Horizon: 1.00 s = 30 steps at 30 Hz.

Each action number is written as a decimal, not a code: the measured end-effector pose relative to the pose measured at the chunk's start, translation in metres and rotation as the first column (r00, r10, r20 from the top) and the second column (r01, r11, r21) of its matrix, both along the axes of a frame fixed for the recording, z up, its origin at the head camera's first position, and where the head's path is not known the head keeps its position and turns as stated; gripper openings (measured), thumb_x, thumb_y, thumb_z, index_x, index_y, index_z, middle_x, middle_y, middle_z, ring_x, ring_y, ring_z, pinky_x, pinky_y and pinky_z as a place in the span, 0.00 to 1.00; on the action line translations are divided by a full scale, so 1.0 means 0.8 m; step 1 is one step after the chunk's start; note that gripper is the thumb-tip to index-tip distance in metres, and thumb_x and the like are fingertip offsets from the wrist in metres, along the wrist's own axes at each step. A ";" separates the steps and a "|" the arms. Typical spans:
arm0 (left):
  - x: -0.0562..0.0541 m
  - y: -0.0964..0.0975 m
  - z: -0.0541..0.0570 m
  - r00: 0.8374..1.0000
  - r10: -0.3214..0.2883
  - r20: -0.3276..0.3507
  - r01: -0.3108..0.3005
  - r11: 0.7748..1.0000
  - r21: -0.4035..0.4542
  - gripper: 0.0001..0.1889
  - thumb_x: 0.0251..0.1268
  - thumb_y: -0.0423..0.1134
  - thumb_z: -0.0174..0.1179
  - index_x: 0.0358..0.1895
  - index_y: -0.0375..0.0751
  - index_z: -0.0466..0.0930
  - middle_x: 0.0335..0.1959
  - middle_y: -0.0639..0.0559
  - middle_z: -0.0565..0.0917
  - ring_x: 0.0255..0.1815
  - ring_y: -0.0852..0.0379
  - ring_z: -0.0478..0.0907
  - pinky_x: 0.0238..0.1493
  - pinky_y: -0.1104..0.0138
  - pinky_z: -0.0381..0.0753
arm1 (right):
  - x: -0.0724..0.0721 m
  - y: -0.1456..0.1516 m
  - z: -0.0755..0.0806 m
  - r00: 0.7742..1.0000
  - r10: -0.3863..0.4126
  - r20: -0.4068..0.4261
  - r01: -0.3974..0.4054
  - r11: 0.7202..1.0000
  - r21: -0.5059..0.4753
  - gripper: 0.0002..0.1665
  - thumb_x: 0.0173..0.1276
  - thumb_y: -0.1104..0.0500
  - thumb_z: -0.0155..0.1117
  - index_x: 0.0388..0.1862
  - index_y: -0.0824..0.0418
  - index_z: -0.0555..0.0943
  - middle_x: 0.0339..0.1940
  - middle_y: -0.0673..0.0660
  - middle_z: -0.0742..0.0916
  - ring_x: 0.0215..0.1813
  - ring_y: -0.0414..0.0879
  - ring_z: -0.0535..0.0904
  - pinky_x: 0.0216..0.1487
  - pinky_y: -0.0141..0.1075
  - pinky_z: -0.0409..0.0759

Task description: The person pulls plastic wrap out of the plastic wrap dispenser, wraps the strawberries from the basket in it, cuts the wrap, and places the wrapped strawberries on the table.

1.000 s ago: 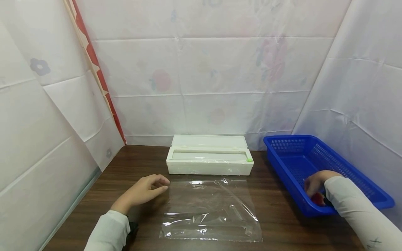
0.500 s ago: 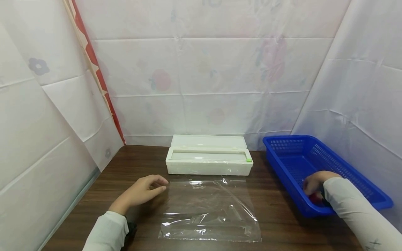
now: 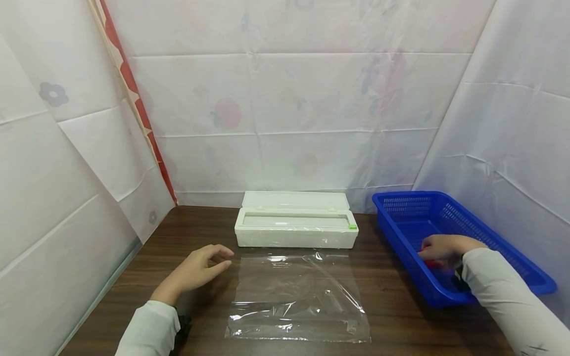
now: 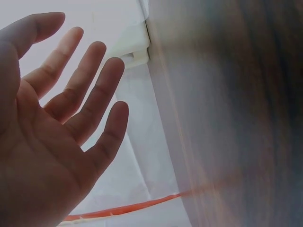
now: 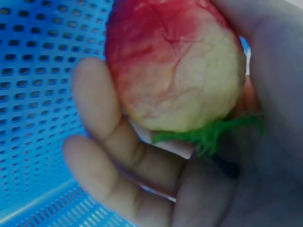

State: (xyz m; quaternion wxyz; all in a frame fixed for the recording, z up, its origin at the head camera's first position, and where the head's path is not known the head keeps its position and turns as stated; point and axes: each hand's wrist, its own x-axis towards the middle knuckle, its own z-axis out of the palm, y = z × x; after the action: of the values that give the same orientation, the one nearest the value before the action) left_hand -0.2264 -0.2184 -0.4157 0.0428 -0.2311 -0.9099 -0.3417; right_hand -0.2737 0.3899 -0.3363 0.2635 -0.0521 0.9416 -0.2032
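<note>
Fruit (image 5: 175,66) in my right hand (image 3: 450,247), inside the blue plastic basket (image 3: 403,257).
I'd judge it light and fairly firm, its wrinkled red-and-yellow skin unlikely to slip but perhaps easily bruised; round the belly, clear of the green stalk (image 5: 206,137), seems the best hold, and there my thumb and fingers clasp it. My left hand (image 3: 191,269) has its fingers loosely apart, just beside the clear film (image 3: 298,296). I count one fruit, one basket, one sheet of film and one white dispenser box (image 3: 296,237), lid raised; whether more fruit hides beneath my arm, I can't tell.
</note>
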 end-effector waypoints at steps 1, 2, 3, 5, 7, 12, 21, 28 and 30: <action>0.000 0.001 0.000 1.000 -0.004 -0.004 0.004 1.000 0.004 0.14 0.73 0.44 0.61 0.55 0.40 0.81 0.50 0.50 0.84 0.50 0.52 0.81 0.53 0.49 0.80 | 0.000 0.001 0.003 1.000 0.005 -0.014 -0.004 1.000 0.006 0.22 0.71 0.49 0.63 0.50 0.67 0.75 0.33 0.57 0.78 0.31 0.49 0.78 0.29 0.41 0.83; 0.000 0.002 0.000 1.000 -0.010 -0.007 0.010 1.000 0.009 0.15 0.73 0.44 0.61 0.55 0.41 0.81 0.50 0.51 0.84 0.51 0.52 0.81 0.54 0.49 0.80 | -0.001 0.002 0.005 1.000 0.010 -0.028 -0.009 1.000 0.013 0.24 0.70 0.49 0.64 0.51 0.67 0.74 0.32 0.57 0.78 0.30 0.49 0.77 0.29 0.40 0.82; 0.000 0.003 0.000 1.000 -0.018 -0.009 0.019 1.000 0.016 0.15 0.74 0.45 0.61 0.56 0.41 0.80 0.51 0.50 0.83 0.52 0.51 0.81 0.54 0.49 0.80 | -0.001 0.002 0.008 0.999 0.019 -0.040 -0.018 1.000 0.017 0.25 0.69 0.49 0.65 0.52 0.67 0.73 0.32 0.58 0.78 0.29 0.49 0.77 0.28 0.40 0.81; 0.000 0.006 0.001 0.999 -0.037 -0.007 0.037 0.999 0.031 0.16 0.74 0.47 0.60 0.56 0.42 0.80 0.53 0.50 0.83 0.54 0.49 0.80 0.55 0.49 0.79 | -0.002 0.004 0.013 0.998 0.027 -0.055 -0.027 1.000 0.013 0.29 0.66 0.50 0.68 0.55 0.68 0.71 0.34 0.58 0.79 0.31 0.50 0.78 0.29 0.41 0.82; 0.001 0.010 0.003 0.999 -0.051 -0.001 0.051 0.998 0.044 0.16 0.74 0.48 0.60 0.57 0.44 0.80 0.54 0.49 0.82 0.56 0.49 0.80 0.56 0.48 0.79 | -0.003 0.005 0.017 0.997 0.033 -0.065 -0.033 0.999 -0.009 0.32 0.62 0.53 0.70 0.56 0.69 0.68 0.35 0.59 0.79 0.32 0.50 0.78 0.31 0.42 0.82; 0.003 0.018 0.007 0.998 -0.062 0.005 0.061 0.997 0.051 0.16 0.74 0.49 0.60 0.57 0.48 0.79 0.55 0.49 0.82 0.57 0.49 0.79 0.56 0.48 0.79 | -0.002 0.005 0.026 0.988 0.045 -0.147 -0.053 0.997 -0.049 0.33 0.59 0.60 0.70 0.55 0.71 0.63 0.35 0.59 0.79 0.31 0.50 0.77 0.29 0.42 0.80; 0.005 0.030 0.010 0.996 -0.084 -0.013 0.085 0.995 0.044 0.17 0.74 0.49 0.60 0.60 0.51 0.79 0.58 0.55 0.81 0.59 0.51 0.78 0.58 0.49 0.78 | -0.006 0.002 0.031 0.912 0.107 -0.396 -0.123 0.992 -0.014 0.34 0.61 0.53 0.73 0.51 0.73 0.66 0.35 0.59 0.82 0.33 0.48 0.77 0.32 0.41 0.77; 0.006 0.035 0.011 0.993 -0.115 -0.015 0.116 0.993 0.037 0.18 0.75 0.49 0.58 0.62 0.50 0.78 0.59 0.54 0.80 0.61 0.49 0.77 0.58 0.47 0.77 | -0.004 -0.005 0.036 0.871 0.141 -0.472 -0.160 0.987 -0.001 0.35 0.63 0.50 0.73 0.54 0.73 0.70 0.37 0.58 0.83 0.35 0.46 0.77 0.32 0.39 0.77; 0.006 0.036 0.011 0.993 -0.117 -0.016 0.117 0.992 0.036 0.18 0.75 0.50 0.58 0.62 0.51 0.78 0.60 0.54 0.80 0.61 0.49 0.77 0.59 0.47 0.77 | -0.003 -0.009 0.037 0.848 0.155 -0.506 -0.181 0.983 -0.003 0.33 0.64 0.51 0.73 0.55 0.74 0.72 0.37 0.57 0.83 0.35 0.45 0.76 0.32 0.37 0.77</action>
State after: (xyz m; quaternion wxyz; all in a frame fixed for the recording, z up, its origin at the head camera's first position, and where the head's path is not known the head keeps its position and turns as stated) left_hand -0.2214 -0.1897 -0.4070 0.0333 -0.2857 -0.8880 -0.3587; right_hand -0.2759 0.3829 -0.3065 0.0239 -0.1919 0.9640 -0.1824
